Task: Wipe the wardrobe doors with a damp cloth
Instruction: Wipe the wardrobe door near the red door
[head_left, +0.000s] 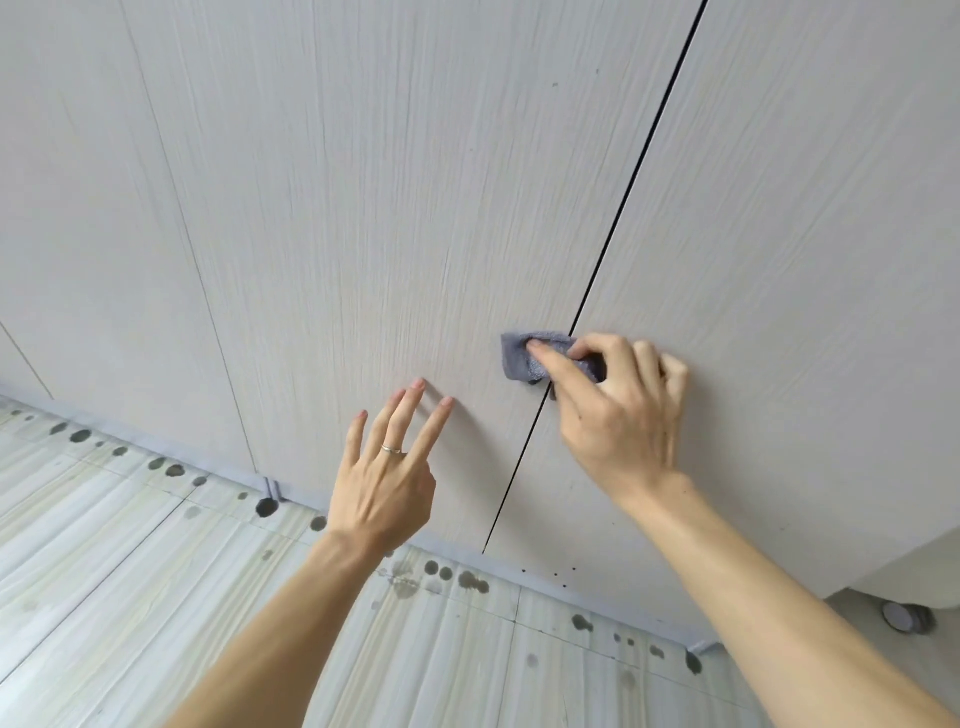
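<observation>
I have the right hand (621, 410) pinching the grey cloth (517, 358) low on the wardrobe doors (363, 208), across their dark seam (623, 208). The left hand (387, 478), fingers (434, 421) spread, touches the doors just left of it. No damp streaks show; I judge most of the surface remains.

Pale wood-grain wardrobe (363, 182) fronts rise over a streaked tile floor (130, 597) in soft, even light.
A dark gap separates 2 of the panels, and thinner seams run down those to the left. A grey-blue skirting strip (649, 618) runs along the foot of the furniture, with dark round spots (470, 581) scattered on the tiles beside it. At lower right, a grey castor (901, 617) shows under a white rounded unit (924, 577).
</observation>
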